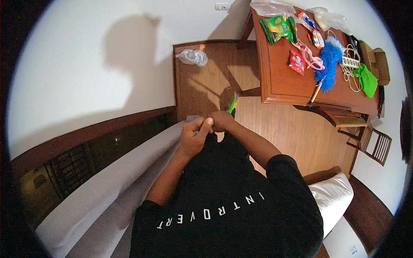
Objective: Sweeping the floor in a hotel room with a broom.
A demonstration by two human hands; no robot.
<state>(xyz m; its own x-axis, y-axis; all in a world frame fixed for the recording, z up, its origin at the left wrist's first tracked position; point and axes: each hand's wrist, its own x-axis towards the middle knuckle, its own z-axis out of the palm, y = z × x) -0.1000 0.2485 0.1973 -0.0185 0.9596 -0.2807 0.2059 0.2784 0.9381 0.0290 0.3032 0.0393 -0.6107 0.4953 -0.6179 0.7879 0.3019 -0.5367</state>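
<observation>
Both my hands are close together in front of my body, fingers curled. In my right hand [222, 121] is a slim bright green stick [232, 105], whose far end points away over the floor. My left hand [193, 135] is closed right beside it, its thumb against the right hand. A sliver of green shows by that thumb and a small greyish bit shows inside the left fist, so it seems to grip the same stick. Most of the stick is hidden by my fingers. A grey curtain [129, 171] runs along my left side up to the left hand.
A wooden table [274, 80] at upper right bears a blue duster [329, 64], pink glasses [309, 56], snack packets [279, 29], a power strip [350, 62] and a green cloth [367, 80]. A plastic bag [193, 58] lies on the floor. A chair [379, 146] stands right.
</observation>
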